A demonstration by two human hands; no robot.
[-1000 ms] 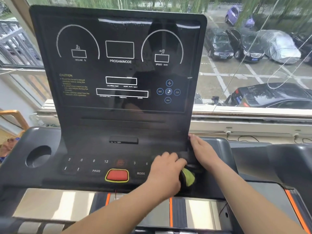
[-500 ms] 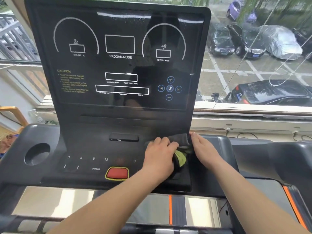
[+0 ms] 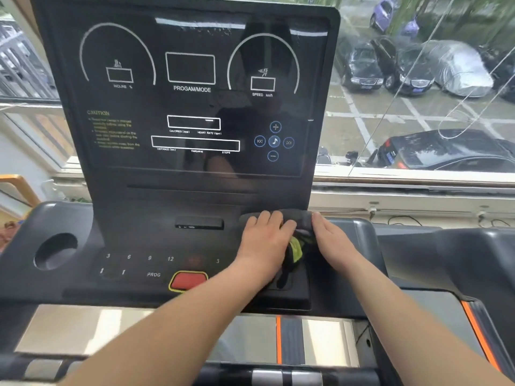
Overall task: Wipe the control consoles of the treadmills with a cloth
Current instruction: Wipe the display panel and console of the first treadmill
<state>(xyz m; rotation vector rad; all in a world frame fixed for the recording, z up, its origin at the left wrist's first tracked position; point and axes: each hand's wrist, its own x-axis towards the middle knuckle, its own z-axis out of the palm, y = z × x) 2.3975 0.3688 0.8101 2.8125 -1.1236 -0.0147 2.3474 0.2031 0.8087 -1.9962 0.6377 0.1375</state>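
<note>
As left hand (image 3: pixel 264 246) presses it, dark cloth (image 3: pixel 296 218) bunched, yellow-green fold

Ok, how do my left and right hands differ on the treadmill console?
The left hand lies on top of the dark cloth, fingers slightly spread; the right hand touches only the cloth's right edge, fingers together. The left hand is over the black keypad panel; the right hand lies at that panel's right border. Both lie flat, palms down.
</note>
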